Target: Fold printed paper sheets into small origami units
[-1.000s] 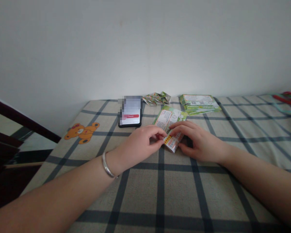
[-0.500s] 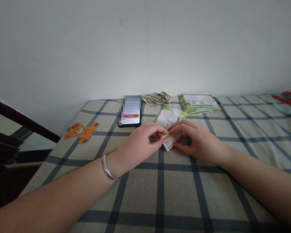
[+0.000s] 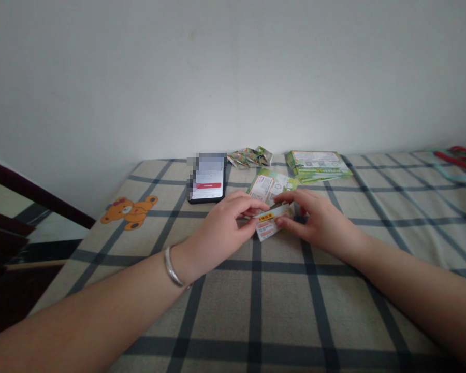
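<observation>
A green and white printed leaflet (image 3: 269,187) lies on the checked cloth (image 3: 279,290). Its near end is folded up toward me, showing a yellow and orange strip. My left hand (image 3: 221,228), with a silver bangle on the wrist, pinches the fold's left end between thumb and fingers. My right hand (image 3: 320,223) pinches the fold's right end, thumb underneath and fingers on top. Both hands rest low over the cloth, close together.
A phone (image 3: 207,178) with a lit screen lies left of the leaflet. Several small folded paper pieces (image 3: 250,156) sit by the wall, a stack of green leaflets (image 3: 317,165) to their right. Red and green hangers (image 3: 464,158) lie far right. The cloth's edge drops off at left.
The fold at the leaflet's near end has been rolled further away from me and lifted, and both hands have shifted slightly forward with it.
</observation>
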`<action>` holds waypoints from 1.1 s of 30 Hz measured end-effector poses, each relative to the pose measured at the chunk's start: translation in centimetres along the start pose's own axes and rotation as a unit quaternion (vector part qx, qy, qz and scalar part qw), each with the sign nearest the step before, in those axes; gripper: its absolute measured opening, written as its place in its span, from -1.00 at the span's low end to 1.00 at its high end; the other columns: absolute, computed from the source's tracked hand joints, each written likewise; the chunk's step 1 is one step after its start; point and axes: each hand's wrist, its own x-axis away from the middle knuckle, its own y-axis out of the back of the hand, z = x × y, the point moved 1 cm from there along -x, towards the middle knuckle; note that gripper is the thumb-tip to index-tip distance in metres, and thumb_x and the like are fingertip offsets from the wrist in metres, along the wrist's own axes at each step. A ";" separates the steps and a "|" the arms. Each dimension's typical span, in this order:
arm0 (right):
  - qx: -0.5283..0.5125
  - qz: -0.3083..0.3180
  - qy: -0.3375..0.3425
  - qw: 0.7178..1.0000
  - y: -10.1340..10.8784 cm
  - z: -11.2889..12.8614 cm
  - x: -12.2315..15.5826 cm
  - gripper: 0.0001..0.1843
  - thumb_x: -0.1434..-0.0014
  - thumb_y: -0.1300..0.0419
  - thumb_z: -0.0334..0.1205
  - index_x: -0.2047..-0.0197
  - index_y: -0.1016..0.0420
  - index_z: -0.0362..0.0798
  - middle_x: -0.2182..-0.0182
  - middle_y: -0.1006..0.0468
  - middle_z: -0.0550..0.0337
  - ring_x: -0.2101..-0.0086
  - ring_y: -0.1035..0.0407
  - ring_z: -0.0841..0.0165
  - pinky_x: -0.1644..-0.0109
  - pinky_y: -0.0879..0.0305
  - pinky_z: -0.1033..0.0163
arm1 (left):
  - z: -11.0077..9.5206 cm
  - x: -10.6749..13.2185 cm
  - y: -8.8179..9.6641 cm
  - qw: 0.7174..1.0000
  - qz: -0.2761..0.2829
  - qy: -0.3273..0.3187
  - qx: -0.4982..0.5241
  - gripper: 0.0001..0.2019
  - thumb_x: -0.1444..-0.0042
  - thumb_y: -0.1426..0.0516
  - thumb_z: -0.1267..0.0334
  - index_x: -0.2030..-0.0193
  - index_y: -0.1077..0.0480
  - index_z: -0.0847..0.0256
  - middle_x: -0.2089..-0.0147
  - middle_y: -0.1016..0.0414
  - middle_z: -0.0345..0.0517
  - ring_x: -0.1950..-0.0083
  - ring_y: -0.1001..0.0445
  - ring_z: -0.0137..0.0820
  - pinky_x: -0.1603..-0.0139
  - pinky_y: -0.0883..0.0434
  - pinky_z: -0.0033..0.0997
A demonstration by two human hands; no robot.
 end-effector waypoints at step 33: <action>-0.105 0.012 -0.057 0.993 -0.4 0.3 0.2 -0.76 -0.11 -0.27 -0.18 0.12 -0.53 -0.03 0.40 -0.54 0.20 0.48 -0.33 0.45 0.43 -0.26 0.34 | 0.8 0.1 -0.1 0.995 -0.015 0.076 0.068 -0.87 -0.13 -0.16 0.38 0.17 -0.36 0.18 0.27 -0.48 -0.24 0.27 -0.51 -0.48 0.25 -0.45 -0.47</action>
